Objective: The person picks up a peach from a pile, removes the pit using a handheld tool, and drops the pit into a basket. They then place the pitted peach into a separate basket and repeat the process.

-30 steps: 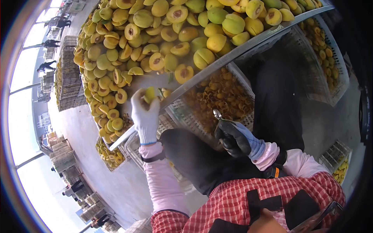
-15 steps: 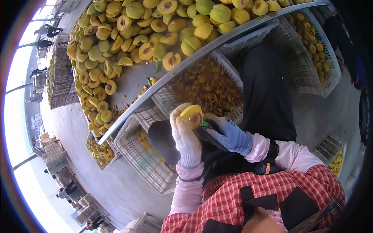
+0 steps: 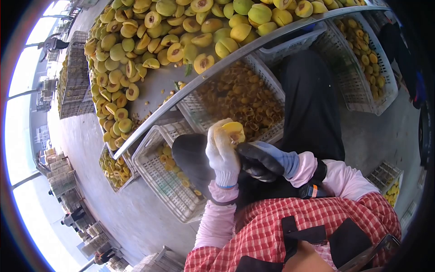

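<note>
In my left hand (image 3: 222, 148), which wears a white knit glove, a yellow peach half (image 3: 234, 131) is gripped with its flesh showing. My right hand (image 3: 265, 159), in a blue glove with a black coated palm, is curled closed close beside it, its fingertips by the peach's lower edge. Whatever sits inside the right fist is hidden now; a small green part showed there earlier. Below and beyond both hands stands a crate of brown pit pieces (image 3: 247, 97). More halved peaches (image 3: 174, 52) are heaped on the metal-edged table (image 3: 156, 88) ahead.
The table's metal rim (image 3: 190, 86) runs diagonally in front of me. A white plastic crate (image 3: 170, 186) with some peach pieces stands at left, and another full crate (image 3: 362, 63) at right. My knees (image 3: 310, 95) flank the pit crate. Crate stacks (image 3: 74, 77) and people stand farther off.
Both hands have shifted slightly to the right. The peach half has turned in my left hand, and my right hand has rolled so its black palm side shows and the green part is hidden.
</note>
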A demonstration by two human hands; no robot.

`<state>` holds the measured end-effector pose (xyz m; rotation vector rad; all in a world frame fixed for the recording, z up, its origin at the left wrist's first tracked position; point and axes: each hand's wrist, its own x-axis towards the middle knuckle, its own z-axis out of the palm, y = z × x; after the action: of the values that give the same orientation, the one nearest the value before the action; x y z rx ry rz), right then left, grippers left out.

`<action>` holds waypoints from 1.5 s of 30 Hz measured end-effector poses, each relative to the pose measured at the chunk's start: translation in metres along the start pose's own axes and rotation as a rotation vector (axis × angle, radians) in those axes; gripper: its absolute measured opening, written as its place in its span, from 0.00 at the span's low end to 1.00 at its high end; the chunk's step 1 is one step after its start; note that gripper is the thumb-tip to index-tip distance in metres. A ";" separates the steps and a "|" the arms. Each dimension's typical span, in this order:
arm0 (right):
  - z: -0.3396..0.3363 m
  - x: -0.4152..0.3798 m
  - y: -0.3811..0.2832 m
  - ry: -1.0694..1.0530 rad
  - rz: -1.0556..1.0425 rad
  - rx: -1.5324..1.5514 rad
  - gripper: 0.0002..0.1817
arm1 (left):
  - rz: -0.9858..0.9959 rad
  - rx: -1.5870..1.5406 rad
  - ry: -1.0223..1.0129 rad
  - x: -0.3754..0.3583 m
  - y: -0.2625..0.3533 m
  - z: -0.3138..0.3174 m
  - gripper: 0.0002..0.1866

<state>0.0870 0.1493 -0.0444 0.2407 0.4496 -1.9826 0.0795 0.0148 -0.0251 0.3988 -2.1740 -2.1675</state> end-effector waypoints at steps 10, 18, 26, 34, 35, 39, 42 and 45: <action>-0.032 0.014 -0.003 -0.608 0.129 0.685 0.27 | -0.210 -0.259 0.537 -0.007 -0.008 -0.073 0.23; -0.022 0.024 -0.010 -0.022 0.055 0.179 0.20 | 0.030 0.987 0.381 0.080 0.063 -0.152 0.20; -0.019 0.030 -0.027 0.305 -0.102 -0.068 0.20 | -0.048 1.401 0.368 0.292 0.005 -0.211 0.30; 0.005 0.031 -0.043 0.372 -0.267 -0.212 0.14 | 0.568 0.986 -0.139 0.127 0.032 -0.092 0.29; 0.010 0.033 -0.043 0.383 -0.304 -0.225 0.13 | 0.500 0.903 -0.189 0.101 0.030 -0.074 0.31; 0.005 0.053 -0.025 0.346 -0.580 -0.120 0.17 | 0.287 0.501 -0.265 0.040 0.012 -0.044 0.38; -0.001 0.048 -0.019 0.291 -0.613 -0.395 0.16 | -0.219 -0.565 -0.048 0.015 0.009 -0.021 0.31; -0.005 0.047 -0.014 0.374 -0.785 -0.893 0.14 | -0.194 -0.497 0.154 0.013 -0.012 -0.017 0.28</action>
<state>0.0536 0.1182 -0.0629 -0.1742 1.8216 -2.2313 0.0726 -0.0042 -0.0382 0.7311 -1.4998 -2.5675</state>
